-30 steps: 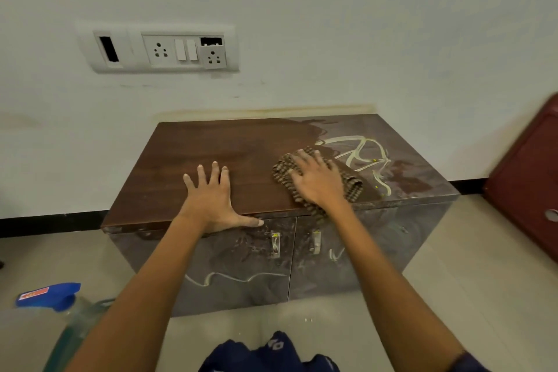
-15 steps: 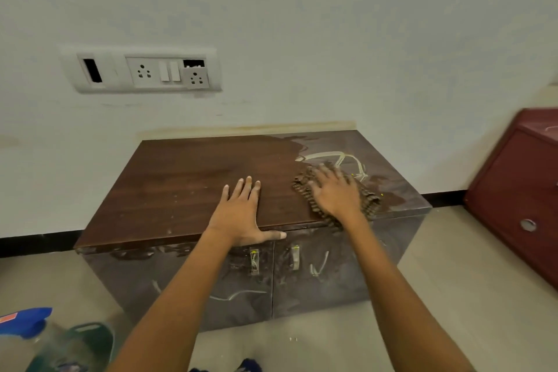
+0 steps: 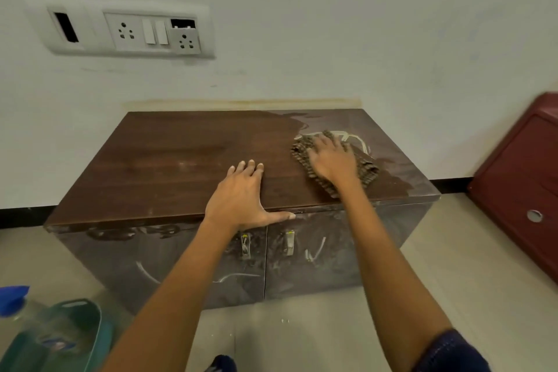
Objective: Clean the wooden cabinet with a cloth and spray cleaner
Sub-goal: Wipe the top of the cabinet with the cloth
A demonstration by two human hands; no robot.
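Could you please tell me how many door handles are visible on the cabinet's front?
2: left handle and right handle, side by side at the middle of the cabinet front. None looks hidden.

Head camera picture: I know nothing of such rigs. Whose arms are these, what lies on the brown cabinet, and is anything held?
No machine here: a person wears one camera on the head, looking down, so both bare arms are their own. The left hand lies flat on the dark brown wooden cabinet top. The right hand presses a brown knobbly cloth onto the smeared right part, fingers fairly straight, not curled round it. On the floor at left is a spray bottle with a blue head, by a green plastic basket.
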